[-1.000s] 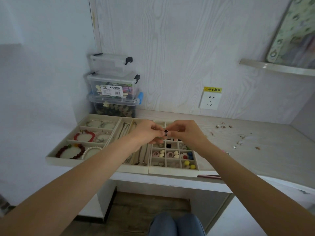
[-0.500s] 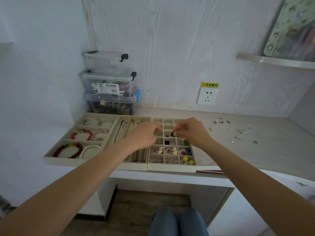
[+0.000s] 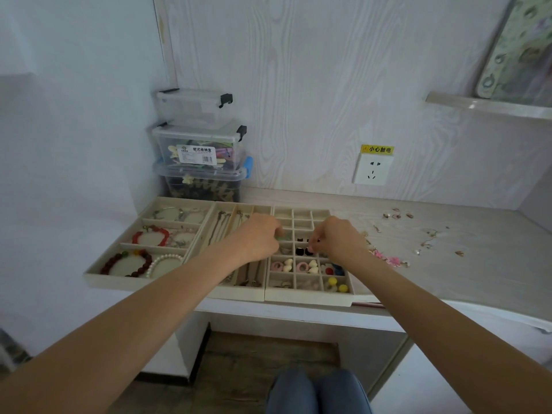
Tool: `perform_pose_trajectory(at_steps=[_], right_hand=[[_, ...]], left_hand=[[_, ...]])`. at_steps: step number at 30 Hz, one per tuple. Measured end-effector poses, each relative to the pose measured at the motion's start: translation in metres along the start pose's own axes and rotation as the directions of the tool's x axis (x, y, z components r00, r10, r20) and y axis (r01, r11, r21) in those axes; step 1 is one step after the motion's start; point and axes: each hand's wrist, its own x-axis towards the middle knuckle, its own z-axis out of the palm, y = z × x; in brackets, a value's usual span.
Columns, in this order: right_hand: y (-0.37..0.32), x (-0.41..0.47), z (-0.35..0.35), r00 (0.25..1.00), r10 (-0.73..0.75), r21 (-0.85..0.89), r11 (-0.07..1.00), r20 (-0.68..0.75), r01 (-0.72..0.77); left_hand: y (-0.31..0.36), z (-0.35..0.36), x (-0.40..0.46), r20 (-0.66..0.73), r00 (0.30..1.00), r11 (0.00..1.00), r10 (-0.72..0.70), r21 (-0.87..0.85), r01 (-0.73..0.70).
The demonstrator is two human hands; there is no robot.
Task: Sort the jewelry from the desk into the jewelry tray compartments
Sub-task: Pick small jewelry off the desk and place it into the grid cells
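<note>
Head camera looks down at what?
— At a pale wood-look counter point(image 3: 448, 264) set in a corner. White wall on the left, pale wood-grain wall at the back.

— What sits on the counter?
— Three cream jewelry trays point(image 3: 310, 299) side by side at the left, poking out over the front edge. The left one holds a red bracelet point(image 3: 150, 234), a dark bead bracelet point(image 3: 128, 262) and a white pearl bracelet point(image 3: 162, 261). The middle one holds chains. The right one has many small boxes with little earrings, pink, white, yellow and black point(image 3: 302, 251).

— And the hands?
— Both are over the trays. The left hand point(image 3: 258, 239) is curled; something pale green shows at its fingertips, but I cannot tell if it grips it. The right hand point(image 3: 336, 240) has its fingers pinched together just above the black earrings. I cannot tell if it holds one.

— Any jewelry not sorted yet?
— Yes, small loose pieces point(image 3: 430, 239) lie scattered on the counter to the right, and a pink piece point(image 3: 388, 258) lies near the right wrist.

— What else is in the room?
— Three clear boxes point(image 3: 198, 150) stacked in the corner, a white wall socket point(image 3: 372, 168) with a yellow sticker, a shelf point(image 3: 484, 106) up on the right, and knees in blue jeans point(image 3: 316, 392) below.
</note>
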Motion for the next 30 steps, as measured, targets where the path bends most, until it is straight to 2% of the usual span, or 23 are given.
perform_pose_trajectory(at_steps=[30], right_hand=[[-0.008, -0.001, 0.004, 1.000, 0.006, -0.090, 0.996, 0.003, -0.005]], left_hand=[[0.010, -0.004, -0.003, 0.022, 0.999, 0.999, -0.025, 0.026, 0.025]])
